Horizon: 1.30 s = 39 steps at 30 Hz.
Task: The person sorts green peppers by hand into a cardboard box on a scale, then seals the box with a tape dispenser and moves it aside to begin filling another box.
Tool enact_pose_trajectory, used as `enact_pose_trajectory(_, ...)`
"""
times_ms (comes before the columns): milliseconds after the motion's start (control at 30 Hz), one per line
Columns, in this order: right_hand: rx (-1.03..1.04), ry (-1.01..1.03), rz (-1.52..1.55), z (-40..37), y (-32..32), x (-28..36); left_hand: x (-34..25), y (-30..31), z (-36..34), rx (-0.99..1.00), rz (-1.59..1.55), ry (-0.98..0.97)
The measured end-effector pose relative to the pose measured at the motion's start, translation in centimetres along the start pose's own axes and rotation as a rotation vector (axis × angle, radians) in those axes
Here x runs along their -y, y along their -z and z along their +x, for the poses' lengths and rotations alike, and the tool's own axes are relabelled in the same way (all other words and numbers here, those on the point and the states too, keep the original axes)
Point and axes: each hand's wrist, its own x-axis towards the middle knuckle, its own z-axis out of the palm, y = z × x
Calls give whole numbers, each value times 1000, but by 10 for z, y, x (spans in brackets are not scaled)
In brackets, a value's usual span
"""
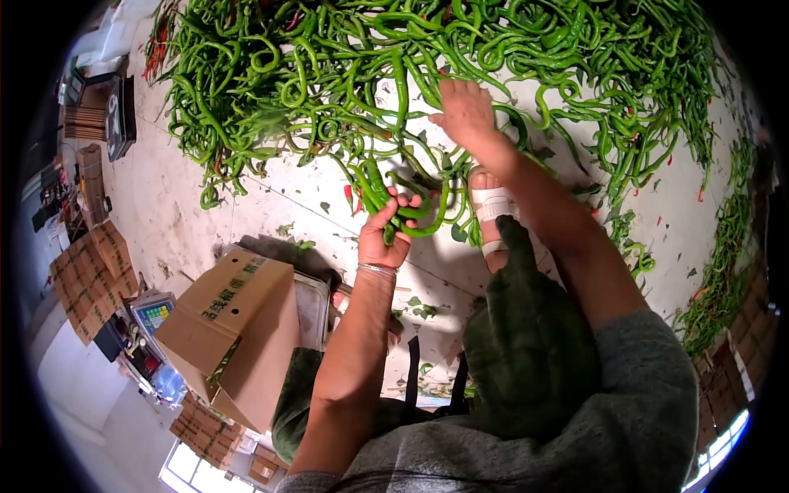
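My left hand (383,233) is closed around several long green chili peppers (375,186), which stick out past the fingers, with one curling off to the right. Farther forward and to the right, my right hand (467,113) reaches over the near edge of a big heap of green chili peppers (362,74). Its fingers are stretched out, back of the hand up, and I see nothing gripped in it. A red chili pepper (348,195) lies on the floor just beyond my left hand.
An open cardboard box (238,304) stands at my left on a scale, whose keypad display (154,314) shows beside it. My sandalled foot (491,205) is below my right hand. More peppers (722,263) lie along the right side. Flat cardboard (94,279) lies at far left.
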Motion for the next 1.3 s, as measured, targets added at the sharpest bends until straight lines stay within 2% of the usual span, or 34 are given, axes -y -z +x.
enact_pose_trajectory(167, 45, -31, -165, 11, -38, -14, 2, -3, 1, 0, -95, 18)
enact_pose_trajectory(267, 107, -5, -75, 11, -38, -25, 4, 2, -2, -12, -151, 45)
enact_pose_trajectory(300, 34, 90, -44, 8, -40, -34, 4, 3, -4, -23, -142, 44)
enact_pose_trajectory(433, -94, 129, 263, -2, -5, -42, 5, 0, -8, -48, -87, 22)
enact_pose_trajectory(533, -12, -9, 857, -24, 42, -31, 5, -20, -5, -10, -60, 5)
enact_pose_trajectory(633, 121, -37, 987, -37, 82, -18, 4, -40, 4, 0, 21, 12)
enact_pose_trajectory(667, 178, -61, 1037, -44, 89, -12, 6, -52, 7, 60, 55, -8)
enact_pose_trajectory(700, 169, -37, 1043, -51, 90, -5, 8, -63, 9, 61, 76, -27)
enact_pose_trajectory(733, 60, 1, 934, -61, 63, 0, 9, -71, 10, 62, 98, -48)
enact_pose_trajectory(800, 202, 163, 691, -70, 98, 27, 12, -72, 10, 93, 114, -54)
enact_pose_trajectory(833, -100, 374, 518, -77, 87, 35, 10, -68, 7, 88, 165, -13)
enact_pose_trajectory(933, -65, 427, 294, -91, 93, 57, 10, -64, 1, 54, 170, 15)
enact_pose_trajectory(967, 41, 413, 253, -96, 96, 61, 11, -64, -1, 40, 146, 7)
enact_pose_trajectory(1067, 52, 509, 291, -102, 103, 67, 6, -63, -5, -91, 116, 5)
enact_pose_trajectory(1200, 109, 594, 495, -101, 114, 68, -13, -70, -7, -93, 256, -153)
enact_pose_trajectory(1300, 128, 610, 596, -97, 113, 71, -27, -80, -17, -150, 278, -163)
